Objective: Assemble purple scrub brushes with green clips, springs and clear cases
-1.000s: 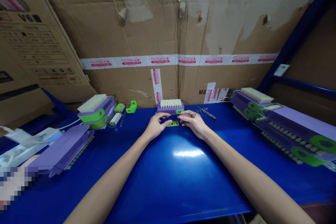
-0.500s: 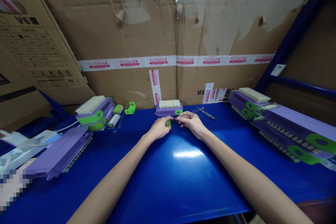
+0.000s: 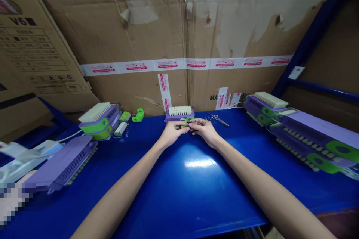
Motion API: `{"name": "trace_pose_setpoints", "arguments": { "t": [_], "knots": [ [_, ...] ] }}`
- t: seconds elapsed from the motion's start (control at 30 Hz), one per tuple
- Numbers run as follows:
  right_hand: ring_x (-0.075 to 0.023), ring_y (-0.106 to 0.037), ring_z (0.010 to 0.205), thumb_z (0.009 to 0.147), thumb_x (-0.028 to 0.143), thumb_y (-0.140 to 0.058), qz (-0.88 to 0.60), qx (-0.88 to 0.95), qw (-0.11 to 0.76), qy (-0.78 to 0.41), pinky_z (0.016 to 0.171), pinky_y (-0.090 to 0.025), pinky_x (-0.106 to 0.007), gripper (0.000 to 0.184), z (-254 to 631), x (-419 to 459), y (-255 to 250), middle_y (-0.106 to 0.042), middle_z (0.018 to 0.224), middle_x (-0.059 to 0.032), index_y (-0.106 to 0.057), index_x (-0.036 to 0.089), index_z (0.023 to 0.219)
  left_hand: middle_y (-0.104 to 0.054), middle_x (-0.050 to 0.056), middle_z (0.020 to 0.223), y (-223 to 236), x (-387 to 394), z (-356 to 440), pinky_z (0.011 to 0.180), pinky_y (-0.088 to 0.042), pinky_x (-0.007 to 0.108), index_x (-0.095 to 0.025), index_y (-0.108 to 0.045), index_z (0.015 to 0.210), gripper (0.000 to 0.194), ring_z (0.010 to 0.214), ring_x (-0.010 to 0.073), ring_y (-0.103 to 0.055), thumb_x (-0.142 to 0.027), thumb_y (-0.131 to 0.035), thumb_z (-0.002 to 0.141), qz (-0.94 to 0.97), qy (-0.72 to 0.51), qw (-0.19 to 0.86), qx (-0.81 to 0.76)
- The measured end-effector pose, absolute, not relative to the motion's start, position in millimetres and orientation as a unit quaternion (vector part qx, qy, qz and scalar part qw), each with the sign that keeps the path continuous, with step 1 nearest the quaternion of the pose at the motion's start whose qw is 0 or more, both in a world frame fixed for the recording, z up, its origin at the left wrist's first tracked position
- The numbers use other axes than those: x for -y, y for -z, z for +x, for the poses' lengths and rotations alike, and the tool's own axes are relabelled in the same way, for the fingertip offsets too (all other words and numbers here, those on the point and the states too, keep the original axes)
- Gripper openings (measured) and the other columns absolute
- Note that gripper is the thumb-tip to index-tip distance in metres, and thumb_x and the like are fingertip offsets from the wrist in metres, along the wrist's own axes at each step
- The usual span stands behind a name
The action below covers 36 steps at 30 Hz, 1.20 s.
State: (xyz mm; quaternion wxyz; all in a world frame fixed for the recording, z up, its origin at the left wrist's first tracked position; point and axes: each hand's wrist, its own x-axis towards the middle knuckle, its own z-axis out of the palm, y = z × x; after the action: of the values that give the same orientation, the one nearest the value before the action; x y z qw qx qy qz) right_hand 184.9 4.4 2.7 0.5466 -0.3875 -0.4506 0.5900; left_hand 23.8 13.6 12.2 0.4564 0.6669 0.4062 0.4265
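Both my hands, left hand [image 3: 171, 133] and right hand [image 3: 204, 130], pinch the green clip [image 3: 184, 122] beside the brush [image 3: 180, 113]; loosening could drop it onto the table [image 3: 196, 179].

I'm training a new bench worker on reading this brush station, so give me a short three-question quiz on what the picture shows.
1. True or false: both hands meet at a small green clip just in front of the purple brush at the back of the blue table.
2. What lies on the table just to the right of the right hand? A) a thin metal tool B) a roll of tape C) a cup
3. Fill in: the bristles of the brush behind the left hand point ____.

Key
1. True
2. A, the thin metal tool
3. up
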Motion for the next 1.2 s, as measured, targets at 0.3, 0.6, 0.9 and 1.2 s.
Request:
{"name": "trace_pose_setpoints", "arguments": {
  "t": [0.3,0.6,0.9,1.2],
  "knots": [
    [-0.0119,-0.061,0.069,0.058,0.033,-0.081,-0.353,0.432,0.545,-0.626,0.060,-0.048,-0.023,0.028,190.7,-4.5,-3.0,-0.067,0.074,-0.0005,-0.068,0.019,0.077,-0.068,0.004,0.073,-8.7,-12.7,27.0,0.065,-0.043,0.027,-0.013,-0.069,0.077,0.037,0.066,0.0128,-0.058,-0.042,-0.078,0.058,0.585,-0.456,0.542,-0.396],
    [-0.0091,-0.056,0.058,0.053,0.033,-0.083,-0.378,0.444,0.550,-0.598,0.057,-0.047,-0.023,0.032,189.3,-6.7,-3.0,-0.062,0.065,0.0015,-0.065,0.016,0.073,-0.065,0.002,0.071,-3.8,-12.6,29.7,0.067,-0.045,0.025,-0.013,-0.063,0.074,0.027,0.067,0.0127,-0.060,-0.036,-0.072,0.064,0.598,-0.488,0.501,-0.393],
    [-0.0108,-0.055,0.056,0.053,0.037,-0.080,-0.425,0.516,0.554,-0.496,0.053,-0.046,-0.025,0.035,184.6,-6.5,2.0,-0.061,0.061,0.0022,-0.062,0.015,0.074,-0.066,0.001,0.074,5.3,-9.6,32.3,0.066,-0.045,0.024,-0.016,-0.051,0.099,0.036,0.068,0.0140,-0.061,-0.027,-0.066,0.068,0.625,-0.520,0.425,-0.398],
    [-0.0119,-0.057,0.060,0.051,0.037,-0.080,-0.428,0.524,0.553,-0.487,0.053,-0.047,-0.025,0.038,184.1,-3.9,0.0,-0.063,0.068,-0.0001,-0.062,0.015,0.076,-0.068,0.004,0.079,5.2,-7.7,33.1,0.076,-0.050,0.029,-0.013,-0.042,0.132,0.062,0.076,0.0164,-0.064,-0.028,-0.062,0.076,0.644,-0.502,0.412,-0.404]
  ]
}}
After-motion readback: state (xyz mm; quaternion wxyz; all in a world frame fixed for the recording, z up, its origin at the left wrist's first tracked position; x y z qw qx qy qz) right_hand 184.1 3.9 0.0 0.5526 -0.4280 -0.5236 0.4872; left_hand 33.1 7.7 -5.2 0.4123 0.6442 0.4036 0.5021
